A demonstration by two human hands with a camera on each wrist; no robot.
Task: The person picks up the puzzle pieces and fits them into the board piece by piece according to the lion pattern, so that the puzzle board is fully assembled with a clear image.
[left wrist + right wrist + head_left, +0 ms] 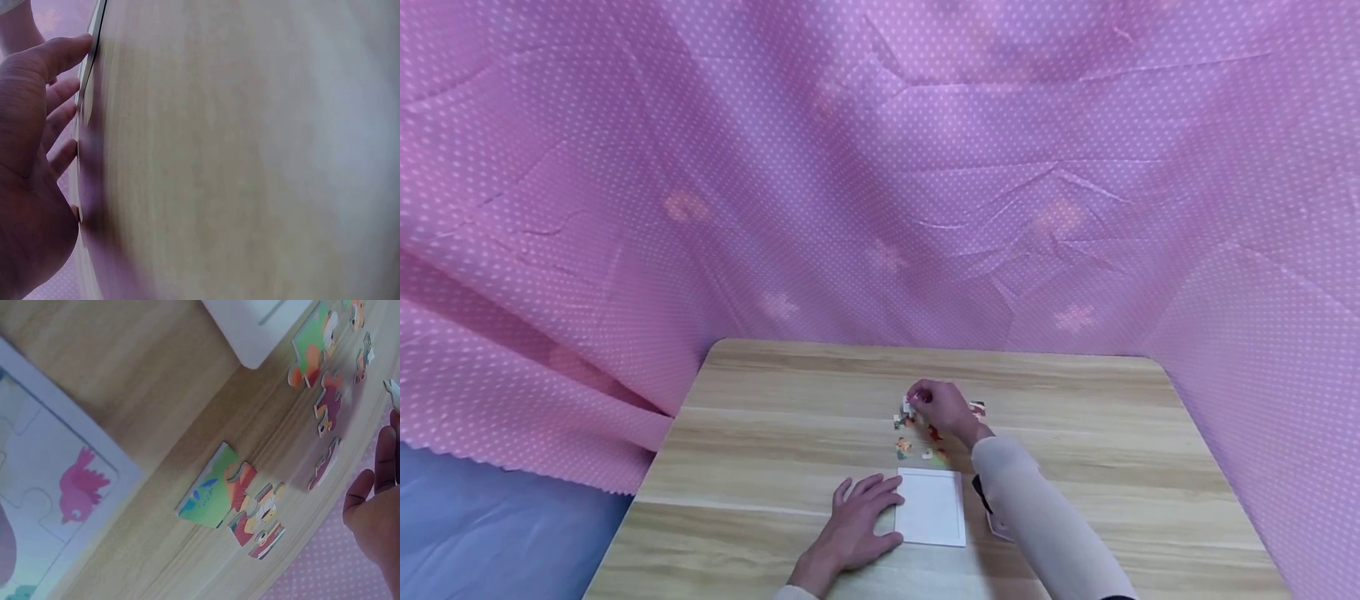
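Holding a small pale jigsaw piece by its fingertips, the right hand reaches over the far end of the loose, multicoloured puzzle pieces. From that hand, the flat white square board lies toward the near side, beyond the scattered pieces, its sides running roughly near to far. Closer to it is the left hand, unclenched, fingers spread, touching the board's left edge.
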